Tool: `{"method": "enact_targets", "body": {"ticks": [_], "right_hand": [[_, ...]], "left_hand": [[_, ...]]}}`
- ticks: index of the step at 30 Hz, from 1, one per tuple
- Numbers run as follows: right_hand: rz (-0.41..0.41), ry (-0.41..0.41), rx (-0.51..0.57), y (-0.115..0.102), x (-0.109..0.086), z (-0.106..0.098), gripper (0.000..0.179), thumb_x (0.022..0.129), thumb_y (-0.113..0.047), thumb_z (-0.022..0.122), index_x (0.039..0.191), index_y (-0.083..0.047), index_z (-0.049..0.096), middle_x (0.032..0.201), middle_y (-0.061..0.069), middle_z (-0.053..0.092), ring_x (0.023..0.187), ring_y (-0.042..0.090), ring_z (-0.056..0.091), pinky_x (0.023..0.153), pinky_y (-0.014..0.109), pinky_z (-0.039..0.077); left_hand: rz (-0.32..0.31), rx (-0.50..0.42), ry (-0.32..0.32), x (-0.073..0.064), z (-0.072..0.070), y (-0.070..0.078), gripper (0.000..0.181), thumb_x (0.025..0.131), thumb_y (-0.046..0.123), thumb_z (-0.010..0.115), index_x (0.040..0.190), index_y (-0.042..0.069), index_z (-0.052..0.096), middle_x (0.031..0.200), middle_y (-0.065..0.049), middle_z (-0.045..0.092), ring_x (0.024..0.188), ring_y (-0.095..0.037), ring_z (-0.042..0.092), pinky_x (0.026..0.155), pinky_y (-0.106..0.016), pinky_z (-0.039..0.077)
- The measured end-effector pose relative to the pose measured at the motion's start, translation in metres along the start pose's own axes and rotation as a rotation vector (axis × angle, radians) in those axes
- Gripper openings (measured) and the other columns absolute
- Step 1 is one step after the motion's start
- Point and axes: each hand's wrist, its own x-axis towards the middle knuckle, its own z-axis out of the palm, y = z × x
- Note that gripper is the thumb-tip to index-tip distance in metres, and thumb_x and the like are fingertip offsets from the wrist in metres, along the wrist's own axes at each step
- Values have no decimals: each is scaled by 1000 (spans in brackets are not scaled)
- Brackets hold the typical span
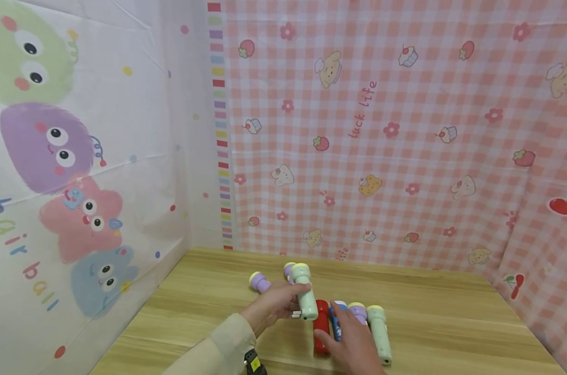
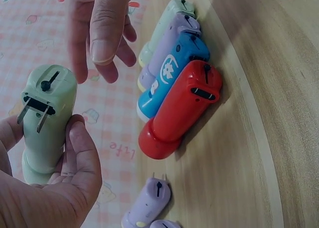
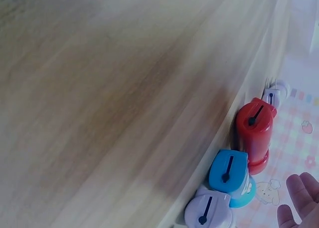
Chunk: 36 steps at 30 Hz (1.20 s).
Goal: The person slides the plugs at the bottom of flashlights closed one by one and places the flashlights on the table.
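My left sleeve (image 1: 217, 345) led to my left hand (image 1: 275, 305), which gripped a pale-green torch (image 1: 307, 303), prongs (image 2: 44, 119) out, above the worktop (image 1: 442, 317). My right hand (image 1: 352, 338), loosely spread, held nothing. Step judged: handling; the next move called for care round those prongs.

7 flashlights (image 1: 307, 303) — 1 wooden table (image 1: 452, 328).

Bright line-up on my right wrist feed!
I've got a red flashlight (image 3: 255, 133), blue flashlight (image 3: 228, 172), lilac flashlight (image 3: 209, 212) in a row on the wooden table (image 3: 109, 113), right hand (image 3: 305, 203) low in the corner!
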Motion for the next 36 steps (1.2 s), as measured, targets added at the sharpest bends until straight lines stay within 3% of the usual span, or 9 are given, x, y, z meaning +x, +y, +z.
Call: {"method": "enact_targets", "body": {"ticks": [11,19,36], "right_hand": [[-27,5,-34,-8,3,-1,71,83,-48,77,134,-4,57,111,6,67,97,23,63,82,45,53],[-19,-1,-19,-12,4,-2,72,82,-50,77,135,-5,56,116,7,66,106,28,63,86,48,53],[-55,31,37,-14,4,-2,62,86,-41,76,133,-7,57,109,4,68,93,21,66,78,41,54]], "left_hand": [[-5,44,0,-2,2,2,47,94,27,66,117,-11,53,98,-17,69,92,-27,68,78,-39,58],[-7,47,-3,-3,4,2,46,94,27,67,117,-11,53,97,-17,69,89,-26,69,77,-39,58],[-5,31,-7,-4,10,1,43,93,26,67,115,-9,56,95,-16,70,90,-25,69,80,-40,58]]}}
